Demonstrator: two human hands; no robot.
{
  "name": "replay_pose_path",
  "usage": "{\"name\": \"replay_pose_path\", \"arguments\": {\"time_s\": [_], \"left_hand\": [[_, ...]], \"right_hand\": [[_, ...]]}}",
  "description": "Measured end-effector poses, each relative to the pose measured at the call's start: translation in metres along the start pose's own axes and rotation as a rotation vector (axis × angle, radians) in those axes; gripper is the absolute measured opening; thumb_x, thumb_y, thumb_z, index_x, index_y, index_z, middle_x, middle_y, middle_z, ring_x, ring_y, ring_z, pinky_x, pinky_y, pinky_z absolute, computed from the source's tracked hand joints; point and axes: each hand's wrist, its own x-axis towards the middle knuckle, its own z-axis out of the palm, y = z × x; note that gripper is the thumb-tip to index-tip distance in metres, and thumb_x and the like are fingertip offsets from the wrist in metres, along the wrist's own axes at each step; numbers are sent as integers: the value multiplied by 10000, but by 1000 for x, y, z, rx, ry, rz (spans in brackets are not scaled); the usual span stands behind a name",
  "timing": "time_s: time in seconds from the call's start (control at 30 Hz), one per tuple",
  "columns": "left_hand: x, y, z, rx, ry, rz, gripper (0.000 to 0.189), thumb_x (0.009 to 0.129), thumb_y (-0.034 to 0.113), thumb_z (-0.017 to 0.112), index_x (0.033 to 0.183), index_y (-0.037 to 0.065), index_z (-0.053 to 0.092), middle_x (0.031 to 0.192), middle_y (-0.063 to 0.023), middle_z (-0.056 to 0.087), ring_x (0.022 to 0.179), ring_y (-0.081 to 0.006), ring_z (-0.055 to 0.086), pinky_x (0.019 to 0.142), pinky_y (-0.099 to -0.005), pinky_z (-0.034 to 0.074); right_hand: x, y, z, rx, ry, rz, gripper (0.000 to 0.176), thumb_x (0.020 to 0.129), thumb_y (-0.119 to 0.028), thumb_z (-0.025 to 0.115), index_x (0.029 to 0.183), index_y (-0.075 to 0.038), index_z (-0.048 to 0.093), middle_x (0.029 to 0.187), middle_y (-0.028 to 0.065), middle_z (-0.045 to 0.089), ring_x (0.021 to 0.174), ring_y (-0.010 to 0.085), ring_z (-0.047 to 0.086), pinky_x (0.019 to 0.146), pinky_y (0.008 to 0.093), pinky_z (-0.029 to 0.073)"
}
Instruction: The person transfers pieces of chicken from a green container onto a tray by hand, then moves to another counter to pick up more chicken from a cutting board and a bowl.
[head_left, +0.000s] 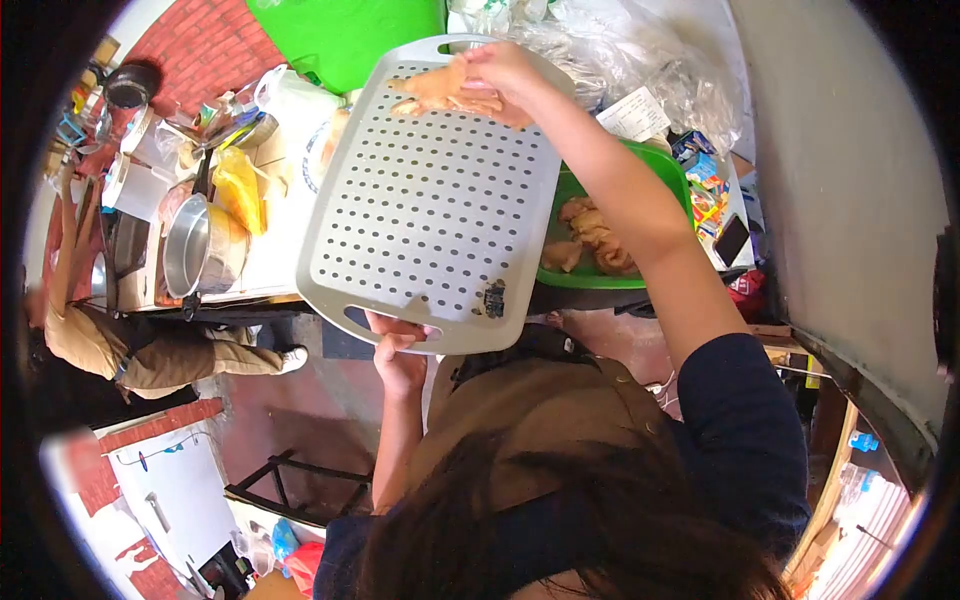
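Your left hand [398, 350] is clamped on the near handle slot of the grey perforated tray [430, 200], thumb over the rim, so the tray is held up, tilted, btwn you and the counter. Your right hand [505, 72] is at the tray's far edge, fingers closed on one raw chicken piece [432, 90], which lies on the tray top near the far handle. Hands are well apart, one at each end of the tray.

Progress, as I judge it: early. Only 1 pc is on the tray and the rest of its surface is bare. More chicken pcs [590, 240] sit in the green basin [668, 170] just right of the tray, partly hidden under its edge & your forearm. A steel pot [200, 250] is on the counter left of the tray.
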Motion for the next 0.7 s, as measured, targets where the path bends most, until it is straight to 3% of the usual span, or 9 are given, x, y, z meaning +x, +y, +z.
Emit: {"name": "replay_pose_path", "arguments": {"time_s": [0.07,0.23,0.3,0.33,0.43,0.5,0.57,0.63,0.7], "left_hand": [[0,-2,-1,-18,20,6,810,540,88,456,1325,115,260,1145,-103,422,954,-234,445,690,-321,399],[1,-4,-5,20,23,-7,834,537,111,465,1343,115,250,1172,-97,424,984,-239,445,691,-314,404],[-2,-1,1,36,51,-22,835,537,115,467,1344,116,251,1180,-99,425,998,-242,444,708,-318,403],[-1,-2,1,44,60,-26,835,537,118,468,1344,116,251,1184,-101,426,1005,-244,444,716,-320,403],[-2,-4,-5,69,33,-45,823,554,137,486,1345,123,258,1217,-107,417,1072,-271,428,823,-370,392],[-1,-3,-13,66,-14,-75,816,566,141,500,1347,125,261,1248,-112,402,1133,-289,396,889,-412,372],[-2,-4,-9,79,-2,-68,818,569,136,502,1350,125,256,1262,-112,391,1145,-293,385,900,-419,367],[-4,-2,4,82,43,-53,820,575,132,506,1353,125,248,1289,-116,368,1171,-300,360,926,-429,351],[-4,-1,-3,86,23,-62,818,574,132,507,1351,121,250,1273,-119,374,1150,-295,377,903,-417,369]], "right_hand": [[-13,15,-21,-154,37,51,279,781,-85,636,1024,39,579,891,92,613,782,132,602,663,251,506],[-76,-9,-95,-38,28,-5,290,796,-111,623,1049,21,574,938,94,620,830,140,609,706,261,518],[-94,7,-141,-62,184,20,240,793,-111,615,1006,-3,595,879,75,629,763,131,609,653,259,516],[-104,19,-161,-77,283,27,213,777,-96,618,973,-11,608,836,75,632,700,135,610,604,257,512],[-123,132,-228,-342,370,236,216,771,-132,630,956,-21,612,797,64,631,655,120,595,549,255,495],[-157,151,-211,-285,228,401,217,759,-146,635,943,-32,617,757,41,624,627,111,581,520,259,482],[-171,201,-206,-463,57,476,277,755,-219,653,1004,-101,623,792,5,628,710,82,562,583,238,452],[-192,243,-198,-182,-87,588,298,752,-234,648,1027,-124,622,832,24,641,769,129,595,638,276,473],[-202,255,-188,-475,-166,486,317,748,-246,644,1045,-138,620,873,50,650,826,187,614,694,314,482]]}}
